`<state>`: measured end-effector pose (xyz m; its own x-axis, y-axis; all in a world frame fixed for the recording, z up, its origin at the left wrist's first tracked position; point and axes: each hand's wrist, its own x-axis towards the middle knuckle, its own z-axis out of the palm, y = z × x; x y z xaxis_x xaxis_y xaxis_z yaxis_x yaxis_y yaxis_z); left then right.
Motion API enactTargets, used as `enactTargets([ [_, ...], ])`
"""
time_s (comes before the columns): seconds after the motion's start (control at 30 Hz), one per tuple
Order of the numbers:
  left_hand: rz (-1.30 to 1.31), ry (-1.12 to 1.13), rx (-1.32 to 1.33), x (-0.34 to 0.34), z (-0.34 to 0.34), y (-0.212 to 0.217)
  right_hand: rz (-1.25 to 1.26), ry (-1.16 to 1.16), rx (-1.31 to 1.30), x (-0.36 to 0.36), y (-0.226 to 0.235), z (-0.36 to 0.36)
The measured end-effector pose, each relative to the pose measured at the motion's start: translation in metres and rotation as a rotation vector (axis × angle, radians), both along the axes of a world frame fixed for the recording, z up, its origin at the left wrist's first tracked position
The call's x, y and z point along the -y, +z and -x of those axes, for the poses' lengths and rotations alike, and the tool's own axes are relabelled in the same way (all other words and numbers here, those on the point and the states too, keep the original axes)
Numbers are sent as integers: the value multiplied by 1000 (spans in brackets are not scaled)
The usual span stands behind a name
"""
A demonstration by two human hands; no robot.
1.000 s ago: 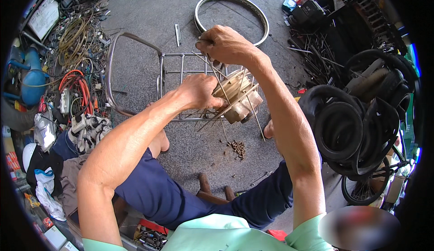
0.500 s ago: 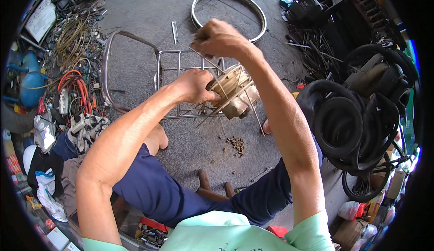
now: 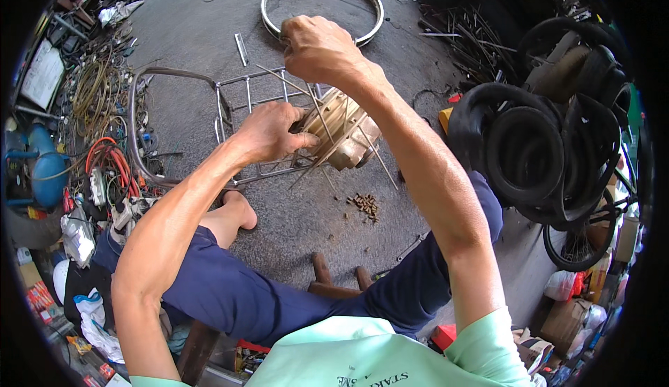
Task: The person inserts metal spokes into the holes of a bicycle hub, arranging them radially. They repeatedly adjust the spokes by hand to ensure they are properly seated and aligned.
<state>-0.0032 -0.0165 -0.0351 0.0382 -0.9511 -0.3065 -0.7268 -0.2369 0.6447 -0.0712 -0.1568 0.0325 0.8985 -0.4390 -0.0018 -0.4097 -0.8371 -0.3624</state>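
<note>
A dusty, metal wheel hub [image 3: 353, 144] with thin spokes [image 3: 378, 155] sticking out at several angles is held above the floor between my knees. My left hand [image 3: 273, 133] grips its left side, thumb and fingers around the flange. Above the hub, my right hand [image 3: 319, 47] is raised and closed, with its back toward me. Spokes reach up close beneath it, but its fingertips are hidden, so what they hold cannot be made out. Under the hub lies a metal tube rack [image 3: 174, 72] with a bent loop. A small pile of brass-coloured nipples [image 3: 364, 206] rests on the floor.
A bare wheel rim [image 3: 378, 12] lies ahead, near a short flat metal strip [image 3: 241, 49]. Black tyres [image 3: 523, 153] are stacked on the right. Cables and hoses [image 3: 97, 87] clutter the left. A wrench [image 3: 412, 246] lies by my right knee, near a wooden stool [image 3: 320, 268].
My right hand has risen slightly relative to the hub and its fingers have turned. The left hand keeps its grip on the hub. The whole view has shifted.
</note>
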Motion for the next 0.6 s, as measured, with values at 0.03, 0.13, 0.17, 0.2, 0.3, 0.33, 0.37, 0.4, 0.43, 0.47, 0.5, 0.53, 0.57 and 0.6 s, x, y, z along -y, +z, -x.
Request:
enactTargets([
  [0.03, -23, -8, 22, 3, 5, 5, 29, 31, -4, 1, 1, 7],
  [0.13, -60, -36, 96, 17, 22, 13, -52, 142, 234, 4, -11, 28],
  [0.17, 122, -43, 109, 19, 24, 6, -84, 189, 322, 1, -14, 31],
  [0.2, 305, -47, 119, 19, 26, -5, -112, 183, 374, -5, -12, 37],
  [0.3, 608, -75, 127, 34, 35, -17, 51, 35, 289, -2, -7, 56],
  [0.33, 546, -92, 118, 36, 34, -17, 67, 43, 248, 0, -5, 63],
  [0.37, 494, -119, 100, 42, 36, -12, 38, 26, 293, 3, -7, 69],
  [0.4, 459, -107, 100, 46, 38, -7, 9, 11, 340, 5, -11, 75],
  [0.43, 437, -116, 127, 51, 38, -10, -21, -4, 388, 8, -14, 80],
  [0.47, 411, -123, 155, 54, 37, -13, -8, -18, 322, 9, -10, 81],
  [0.5, 385, -128, 183, 56, 36, -16, 9, -26, 265, 11, -8, 81],
  [0.53, 393, -126, 187, 57, 34, -20, 25, -32, 208, 11, -7, 79],
  [0.57, 403, -123, 190, 58, 34, -20, 42, -38, 150, 13, -6, 78],
  [0.6, 411, -119, 195, 59, 33, -19, 131, 9, 160, 14, -6, 78],
])
